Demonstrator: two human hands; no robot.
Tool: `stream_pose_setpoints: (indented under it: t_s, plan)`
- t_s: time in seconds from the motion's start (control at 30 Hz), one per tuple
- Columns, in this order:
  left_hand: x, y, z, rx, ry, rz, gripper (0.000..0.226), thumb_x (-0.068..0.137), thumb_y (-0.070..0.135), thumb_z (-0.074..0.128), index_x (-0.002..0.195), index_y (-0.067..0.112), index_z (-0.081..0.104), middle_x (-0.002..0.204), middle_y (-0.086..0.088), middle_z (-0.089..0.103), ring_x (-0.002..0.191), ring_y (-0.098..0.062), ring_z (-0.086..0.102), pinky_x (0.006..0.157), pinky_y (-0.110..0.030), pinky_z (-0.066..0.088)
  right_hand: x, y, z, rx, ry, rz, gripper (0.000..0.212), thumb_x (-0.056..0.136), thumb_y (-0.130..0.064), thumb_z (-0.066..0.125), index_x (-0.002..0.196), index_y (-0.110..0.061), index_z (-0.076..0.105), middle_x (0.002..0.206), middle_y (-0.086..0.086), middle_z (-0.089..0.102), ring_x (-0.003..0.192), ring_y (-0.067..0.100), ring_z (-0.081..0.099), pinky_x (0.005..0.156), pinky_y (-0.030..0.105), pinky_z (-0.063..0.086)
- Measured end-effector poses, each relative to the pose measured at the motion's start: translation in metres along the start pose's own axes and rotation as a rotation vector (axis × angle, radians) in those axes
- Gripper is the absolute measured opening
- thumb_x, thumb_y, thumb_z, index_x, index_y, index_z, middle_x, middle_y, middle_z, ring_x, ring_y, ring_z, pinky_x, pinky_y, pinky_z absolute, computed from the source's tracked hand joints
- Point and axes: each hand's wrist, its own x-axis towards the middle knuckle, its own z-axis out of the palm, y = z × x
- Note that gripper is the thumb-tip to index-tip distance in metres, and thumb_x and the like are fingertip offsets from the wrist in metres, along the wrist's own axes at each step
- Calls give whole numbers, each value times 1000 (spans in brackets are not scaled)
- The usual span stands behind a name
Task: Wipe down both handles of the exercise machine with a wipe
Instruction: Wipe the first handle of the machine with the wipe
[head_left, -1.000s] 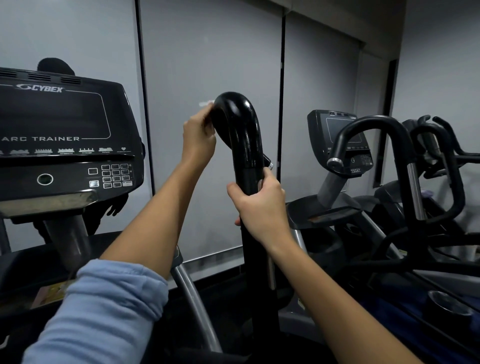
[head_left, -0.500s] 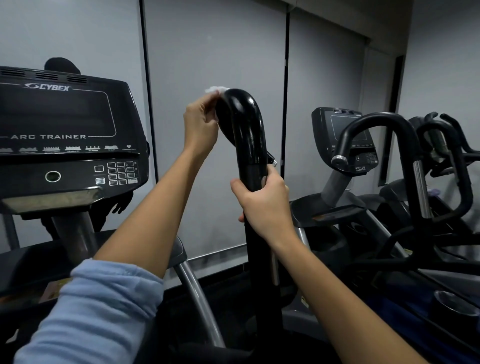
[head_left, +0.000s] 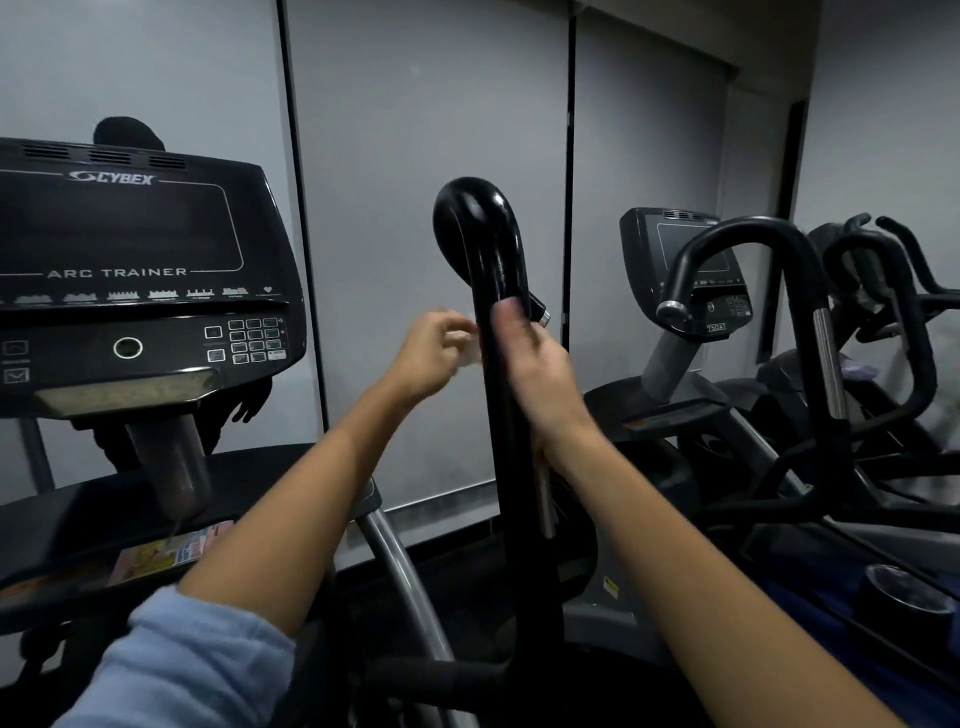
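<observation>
1. My left hand (head_left: 434, 353) has dropped from the curved top of the handle to mid-shaft level, just left of the bar. Its fingers are curled round a pale wipe (head_left: 470, 347), which shows blurred between the fingertips and the bar's left edge; I cannot tell whether the wipe is touching the bar.
2. My right hand (head_left: 540, 369) was wrapped firmly round the shaft half a second ago. Now it is blurred and its fingers look straighter, lying along the right side of the bar with one fingertip across the front, a loose contact and not a grip.
3. The black handle (head_left: 501, 291) stands upright between both hands, its hooked top now bare and glossy above them.
4. The sleeve (head_left: 182, 670) on my left arm sits pushed up near the elbow, low left.
5. The Cybex console (head_left: 130, 270) stays at left, slightly higher in view than before.
6. A neighbouring machine (head_left: 753, 291) with its own curved handle stands at right, well apart.
</observation>
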Motion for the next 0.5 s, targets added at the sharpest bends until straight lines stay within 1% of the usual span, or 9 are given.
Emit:
stream_pose_setpoints:
  t_s: [0.07, 0.1, 0.17, 0.23, 0.27, 0.3, 0.4, 0.43, 0.5]
  plan:
    - [-13, 16, 8, -188, -71, 31, 28, 80, -23, 50, 93, -4, 65, 83, -19, 64, 63, -17, 60, 62, -31, 51, 6, 4, -18, 210, 25, 197, 52, 92, -61, 33, 112, -23, 62, 105, -4, 66, 93, 10, 60, 83, 30, 48]
    - [-19, 22, 12, -242, -74, 38, 21, 81, -17, 56, 95, -4, 65, 84, -19, 66, 67, -14, 63, 66, -31, 53, 9, 8, -28, 230, 73, 267, 50, 93, -57, 37, 122, -21, 56, 113, -3, 61, 95, 11, 56, 82, 31, 46]
    - [-28, 30, 18, -264, -55, 48, 14, 82, -8, 63, 93, 0, 67, 80, -5, 67, 64, 3, 63, 65, -17, 53, 10, 17, -38, 313, 53, 371, 46, 91, -41, 53, 131, -18, 49, 106, 2, 63, 82, 13, 58, 66, 28, 47]
    - [-32, 32, 21, -287, -60, 58, 13, 80, -8, 64, 88, 2, 67, 75, 0, 65, 62, 5, 62, 62, -13, 50, 6, 20, -37, 489, -51, 408, 37, 91, -18, 57, 126, -9, 52, 79, 4, 71, 60, 12, 65, 49, 24, 51]
    - [-33, 30, 21, -289, -73, 60, 13, 80, -9, 64, 87, 1, 65, 75, -1, 65, 62, 5, 62, 62, -13, 51, 4, 20, -36, 523, -81, 396, 30, 92, -9, 55, 122, -4, 54, 68, 5, 71, 53, 12, 65, 46, 22, 52]
    - [-35, 30, 20, -284, -84, 57, 13, 80, -10, 63, 89, -1, 65, 77, -3, 66, 64, 6, 62, 63, -13, 51, 2, 19, -35, 515, -81, 393, 27, 92, -3, 54, 119, -1, 56, 66, 6, 70, 51, 12, 66, 46, 21, 53]
    - [-43, 33, 15, -322, -8, 40, 16, 91, 1, 53, 101, 7, 64, 88, 1, 67, 74, 6, 62, 72, -13, 51, 3, 23, -41, 503, 24, 435, 15, 91, 2, 54, 104, 0, 61, 82, 14, 66, 54, 14, 67, 47, 22, 56]
    - [-48, 38, 14, -416, 69, -7, 19, 97, 8, 46, 106, 8, 62, 91, 1, 66, 78, 3, 63, 72, -16, 52, 5, 25, -45, 463, 69, 430, 10, 90, 1, 55, 96, -2, 62, 84, 14, 64, 57, 16, 67, 46, 23, 56]
    - [-54, 47, 14, -647, 202, -169, 34, 101, 27, 34, 118, 7, 57, 102, -6, 65, 87, -10, 64, 74, -24, 54, 10, 26, -59, 217, 163, 364, 4, 90, -7, 59, 87, -5, 62, 83, 10, 62, 66, 17, 62, 48, 22, 55]
